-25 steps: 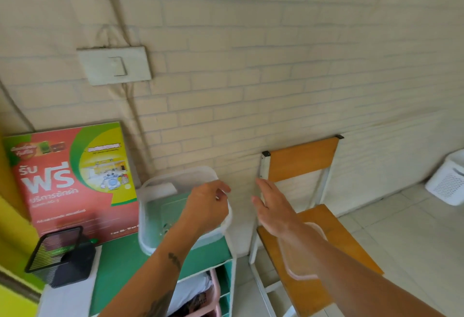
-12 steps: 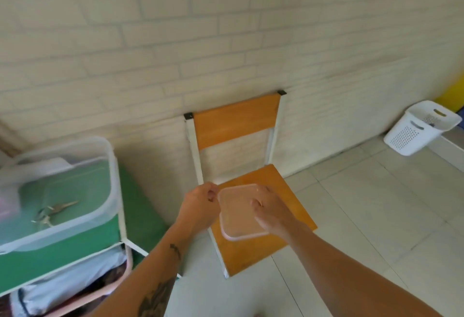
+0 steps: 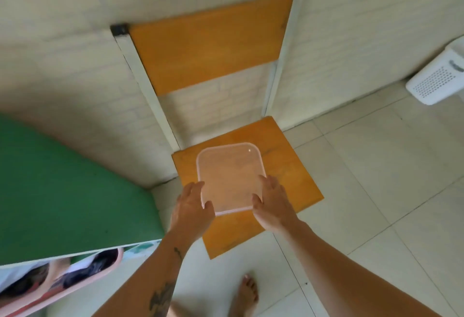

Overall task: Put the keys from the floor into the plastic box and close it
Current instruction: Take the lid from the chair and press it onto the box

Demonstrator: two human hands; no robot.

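Observation:
A clear, square plastic lid (image 3: 229, 176) with rounded corners lies over the orange seat of a wooden chair (image 3: 298, 186). My left hand (image 3: 192, 206) grips the lid's near left edge, thumb on top. My right hand (image 3: 272, 201) holds its near right edge. The plastic box and the keys are out of view.
The chair's backrest (image 3: 208, 42) stands against a pale brick wall. A green-topped shelf unit (image 3: 62, 186) is at the left, with a pink basket (image 3: 75, 284) of clothes under it. A white perforated basket (image 3: 437, 80) sits on the tiled floor at far right. A bare foot (image 3: 247, 294) is below.
My view has swung right and down, so the box with the keys has left the frame. Both hands have moved from the box to the lid on the chair and taken hold of it.

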